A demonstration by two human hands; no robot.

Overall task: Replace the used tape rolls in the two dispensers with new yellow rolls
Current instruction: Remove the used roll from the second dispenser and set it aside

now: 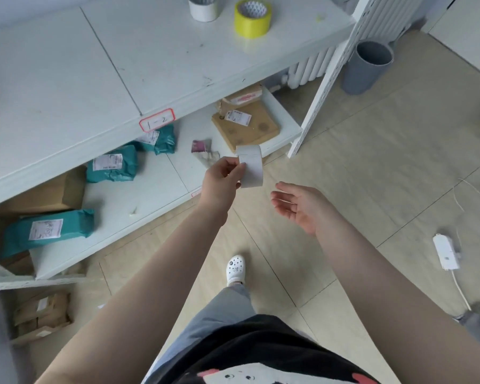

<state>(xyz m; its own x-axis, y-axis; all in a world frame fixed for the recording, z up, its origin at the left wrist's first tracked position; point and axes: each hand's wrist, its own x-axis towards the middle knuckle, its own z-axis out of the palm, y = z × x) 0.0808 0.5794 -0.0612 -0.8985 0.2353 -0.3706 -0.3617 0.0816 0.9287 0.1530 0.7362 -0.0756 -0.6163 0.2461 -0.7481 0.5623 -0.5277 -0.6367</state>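
The left hand [223, 176] pinched a white used roll [251, 166] by its rim, thumb and fingers closed on the near edge, and held it in the air just in front of the white shelf unit [67, 87], out past the edge of its lower shelf. The right hand [297, 207] hung empty just beside that roll, palm turned up and fingers loosely spread, touching nothing.

On the top board of the shelf unit, toward its back, a new yellow roll [252, 18] stood on its side face, and another white roll [203, 8] sat close to its left (both well apart from the hands). No dispenser showed in the view.

On the lower shelf lay teal mail bags [111, 166] and a flat brown box [245, 126]. A grey bin [366, 67] stood on the floor past the unit's right upright. A white clog [235, 268] was planted on the tiles in front of the unit.
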